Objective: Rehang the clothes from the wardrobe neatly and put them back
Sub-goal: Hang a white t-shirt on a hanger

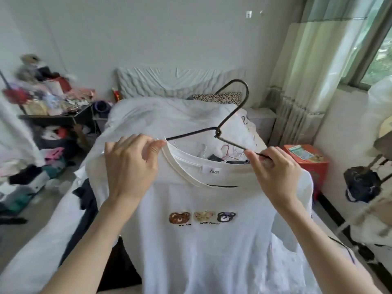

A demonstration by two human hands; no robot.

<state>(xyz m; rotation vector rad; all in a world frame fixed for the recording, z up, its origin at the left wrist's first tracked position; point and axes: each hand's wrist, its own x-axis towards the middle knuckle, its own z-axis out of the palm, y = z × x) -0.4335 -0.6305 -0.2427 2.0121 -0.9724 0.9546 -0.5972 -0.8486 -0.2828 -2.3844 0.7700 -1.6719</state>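
Observation:
A white T-shirt point(203, 247) with three bear faces on the chest hangs in front of me over the bed. A dark wire hanger point(233, 115) sticks out of its neck opening, hook up and tilted right. My left hand point(131, 166) pinches the shirt's collar at its left side, where the hanger's left arm goes under the fabric. My right hand point(273, 168) grips the hanger's right arm at the collar's right side. Several loose hangers point(224, 151) lie on the bed behind the neckline.
The bed point(161, 117) with white bedding lies behind the shirt. A cluttered black table point(59, 117) and piled clothes point(27, 170) stand at left. An orange box point(305, 164) and a dark bag point(362, 183) sit at right, below curtains point(307, 81) and a window.

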